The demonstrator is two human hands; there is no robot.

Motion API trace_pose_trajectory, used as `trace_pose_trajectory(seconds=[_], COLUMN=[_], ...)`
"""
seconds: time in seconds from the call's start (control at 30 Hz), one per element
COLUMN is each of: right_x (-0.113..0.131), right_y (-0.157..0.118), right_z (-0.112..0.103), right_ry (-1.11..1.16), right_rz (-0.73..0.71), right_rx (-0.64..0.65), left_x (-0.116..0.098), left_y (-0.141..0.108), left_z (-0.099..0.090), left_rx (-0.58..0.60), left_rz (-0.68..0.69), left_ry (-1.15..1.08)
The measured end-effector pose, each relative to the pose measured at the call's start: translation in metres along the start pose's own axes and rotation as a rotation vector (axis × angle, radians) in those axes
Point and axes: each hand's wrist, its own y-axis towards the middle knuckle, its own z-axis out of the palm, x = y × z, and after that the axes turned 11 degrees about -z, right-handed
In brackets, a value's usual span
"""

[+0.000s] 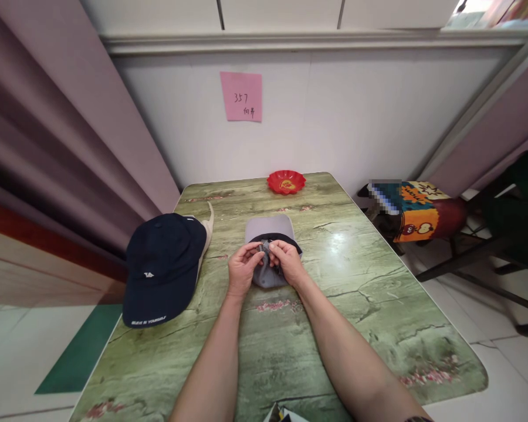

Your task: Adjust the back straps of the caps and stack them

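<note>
Green wood-patterned table set against a white wall bearing a pink note. Gray cap at the table's middle, brim pointing toward the wall. Left hand and right hand, side by side above it, each pinch part of the cap between thumb and fingers; the exact part gripped cannot be told. Navy cap at the left edge; red dish at the far edge.

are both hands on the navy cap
No, the left hand and right hand are at the gray cap, apart from the navy cap.
</note>
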Motion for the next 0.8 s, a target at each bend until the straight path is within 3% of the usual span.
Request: trace_pose_trajectory(seconds=[0.3, 0.8], right_x=[0.0045, 0.0051], right_y=[-0.0015, -0.0006], right_z=[0.0002, -0.0021], right_ry=[-0.042, -0.039], right_rz=[0.009, -0.009], right_rx=[0.096, 0.114], left_x=[-0.0054, -0.0062], left_y=[-0.0016, -0.0010], left_z=[0.0027, -0.0024], left_rx=[0.025, 0.090], left_rz=[-0.024, -0.093], left_ry=[-0.029, 0.004])
